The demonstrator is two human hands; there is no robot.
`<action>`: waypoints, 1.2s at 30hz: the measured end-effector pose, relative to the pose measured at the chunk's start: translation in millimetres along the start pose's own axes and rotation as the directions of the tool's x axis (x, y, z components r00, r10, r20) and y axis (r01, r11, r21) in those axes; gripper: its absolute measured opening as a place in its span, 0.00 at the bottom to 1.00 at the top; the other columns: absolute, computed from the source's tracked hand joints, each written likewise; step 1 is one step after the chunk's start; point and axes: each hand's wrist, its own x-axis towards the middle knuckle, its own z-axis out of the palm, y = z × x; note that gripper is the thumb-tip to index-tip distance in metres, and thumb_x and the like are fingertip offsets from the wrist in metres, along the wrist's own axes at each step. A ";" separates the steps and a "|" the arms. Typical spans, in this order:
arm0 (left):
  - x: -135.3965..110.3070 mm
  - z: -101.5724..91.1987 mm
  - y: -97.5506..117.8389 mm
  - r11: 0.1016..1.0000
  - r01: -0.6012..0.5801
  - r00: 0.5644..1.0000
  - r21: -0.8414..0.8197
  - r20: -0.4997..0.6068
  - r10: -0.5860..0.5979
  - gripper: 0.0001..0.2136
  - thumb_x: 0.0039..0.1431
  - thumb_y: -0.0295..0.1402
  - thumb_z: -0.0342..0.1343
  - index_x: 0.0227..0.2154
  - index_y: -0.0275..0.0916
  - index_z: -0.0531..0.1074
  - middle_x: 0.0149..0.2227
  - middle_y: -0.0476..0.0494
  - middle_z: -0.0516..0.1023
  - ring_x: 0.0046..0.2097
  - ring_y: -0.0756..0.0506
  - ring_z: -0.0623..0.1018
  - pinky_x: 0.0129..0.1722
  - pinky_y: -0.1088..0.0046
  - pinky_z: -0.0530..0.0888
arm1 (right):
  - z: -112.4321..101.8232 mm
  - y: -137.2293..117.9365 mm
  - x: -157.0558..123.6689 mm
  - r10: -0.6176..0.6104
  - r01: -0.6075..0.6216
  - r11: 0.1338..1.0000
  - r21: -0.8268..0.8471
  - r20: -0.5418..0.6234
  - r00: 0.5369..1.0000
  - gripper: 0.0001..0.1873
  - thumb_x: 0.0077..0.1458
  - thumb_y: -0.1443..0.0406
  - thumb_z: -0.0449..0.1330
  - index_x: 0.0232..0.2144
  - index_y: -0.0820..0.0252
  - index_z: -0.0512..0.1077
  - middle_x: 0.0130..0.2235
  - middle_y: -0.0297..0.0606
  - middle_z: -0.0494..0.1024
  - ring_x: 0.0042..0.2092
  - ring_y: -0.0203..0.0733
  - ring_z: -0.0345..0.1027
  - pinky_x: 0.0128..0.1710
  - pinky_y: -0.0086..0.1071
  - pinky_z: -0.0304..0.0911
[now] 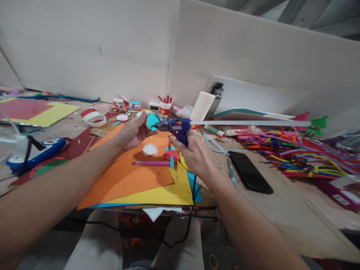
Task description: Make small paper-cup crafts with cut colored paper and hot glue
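Observation:
My left hand is closed on a small round tub, its turquoise face turned to the right. My right hand grips a blue hot glue gun with a small red light on its body. The gun's nozzle meets or nearly meets the turquoise face; I cannot tell which. A long whitish glue stick juts out of the gun's back. Beneath my hands, a white round lid, a purple stick and a red paper disc with turquoise strips rest on orange paper.
Colourful pipe cleaners lie in a heap on the right, near a black phone. Stacked paper cups lean at the back beside a dark bottle. The gun's black cord drops over the table's front edge.

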 end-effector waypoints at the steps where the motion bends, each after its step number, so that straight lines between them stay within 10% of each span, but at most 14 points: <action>1: 0.2 -0.7 0.8 1.000 -0.002 1.000 0.007 0.004 0.002 0.15 0.65 0.42 0.51 0.41 0.35 0.74 0.39 0.40 0.82 0.38 0.48 0.82 0.40 0.71 0.80 | -0.5 0.5 0.5 0.004 -0.004 1.000 0.000 -0.011 1.000 0.13 0.59 0.63 0.54 0.46 0.60 0.69 0.44 0.42 0.77 0.43 0.47 0.70 0.47 0.42 0.65; 8: -0.5 0.3 -1.8 0.999 0.028 0.999 0.037 0.042 -0.029 0.18 0.64 0.45 0.51 0.44 0.35 0.74 0.40 0.37 0.82 0.43 0.43 0.82 0.42 0.70 0.80 | -1.8 2.5 1.8 0.023 -0.023 1.000 -0.001 -0.088 0.996 0.19 0.59 0.66 0.53 0.53 0.60 0.66 0.51 0.46 0.75 0.54 0.53 0.66 0.54 0.46 0.61; 36: 0.9 -2.6 -0.1 0.999 -0.040 0.999 -0.020 -0.008 0.040 0.15 0.63 0.42 0.53 0.43 0.36 0.73 0.39 0.41 0.82 0.39 0.48 0.82 0.44 0.70 0.80 | 1.2 1.0 0.9 0.045 -0.042 0.999 0.033 -0.070 0.997 0.17 0.57 0.66 0.55 0.49 0.59 0.69 0.44 0.41 0.78 0.41 0.46 0.70 0.43 0.39 0.66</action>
